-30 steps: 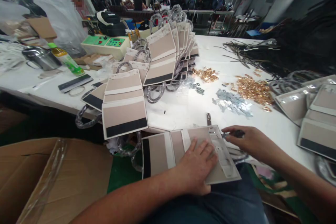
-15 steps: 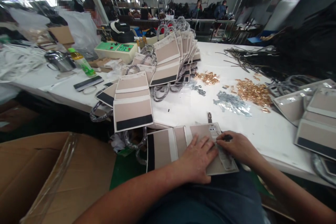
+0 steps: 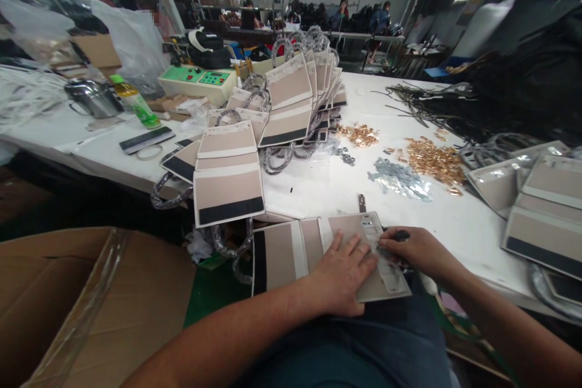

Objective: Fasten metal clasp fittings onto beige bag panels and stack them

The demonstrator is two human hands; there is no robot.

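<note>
One beige panel | left hand flat on it, fingers spread, grasping nothing | right hand, fingers clenched round dark tool, at panel's right end

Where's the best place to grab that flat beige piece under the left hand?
Probably by its black-striped end, from the left, thumb above, fingers below. The flat beige piece is thin, and that end is uncovered; the left hand lies spread across it farther along, and the right hand is at the opposite end.
</note>
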